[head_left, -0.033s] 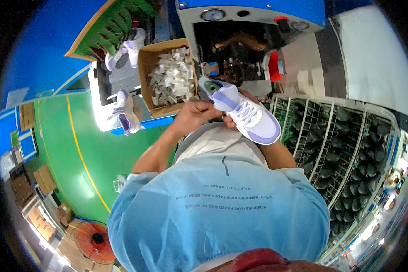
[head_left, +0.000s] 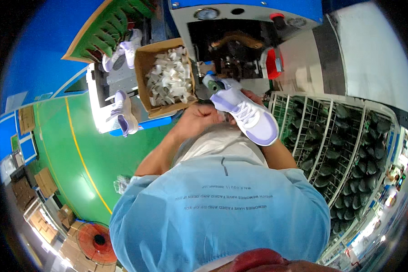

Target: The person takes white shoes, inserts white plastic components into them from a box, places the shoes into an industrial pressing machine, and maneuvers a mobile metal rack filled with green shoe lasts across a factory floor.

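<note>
White sneaker (head_left: 246,114) (lilac toe and collar), aslant

Scraps (head_left: 172,75) lie in the cardboard box (head_left: 167,110), and other sneakers (head_left: 125,115) sit to its left — some level with its near side, some farther back. The machine (head_left: 254,16) stands just right of the box, reaching behind it; the held sneaker (head_left: 249,118) is near its right front corner. The wire rack (head_left: 327,122) is well to its right — the fan (head_left: 98,240) well to its left, toward the person.

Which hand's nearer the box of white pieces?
Left: the left hand is by the near right corner of the cardboard box; the right hand is farther right, mostly behind the sneaker it holds.
</note>
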Action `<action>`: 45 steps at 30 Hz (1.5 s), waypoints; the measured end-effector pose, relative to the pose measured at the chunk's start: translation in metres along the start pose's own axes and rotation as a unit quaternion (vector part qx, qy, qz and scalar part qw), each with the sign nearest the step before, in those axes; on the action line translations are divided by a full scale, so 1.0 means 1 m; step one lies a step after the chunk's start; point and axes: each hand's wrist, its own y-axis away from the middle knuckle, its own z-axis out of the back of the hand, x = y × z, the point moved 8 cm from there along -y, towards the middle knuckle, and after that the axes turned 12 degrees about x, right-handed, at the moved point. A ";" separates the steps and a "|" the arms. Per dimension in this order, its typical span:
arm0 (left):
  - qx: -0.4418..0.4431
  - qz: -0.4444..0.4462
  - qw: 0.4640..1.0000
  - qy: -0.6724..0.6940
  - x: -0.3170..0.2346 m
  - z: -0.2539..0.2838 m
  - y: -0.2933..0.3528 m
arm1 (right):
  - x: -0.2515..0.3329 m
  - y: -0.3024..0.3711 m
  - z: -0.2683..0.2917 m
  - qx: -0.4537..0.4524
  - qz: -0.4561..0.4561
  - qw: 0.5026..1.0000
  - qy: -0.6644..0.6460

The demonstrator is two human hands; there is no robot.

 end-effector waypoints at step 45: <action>-0.123 0.129 0.932 0.317 0.098 0.021 -0.057 | 0.145 -0.083 -0.032 -0.286 0.050 0.262 0.920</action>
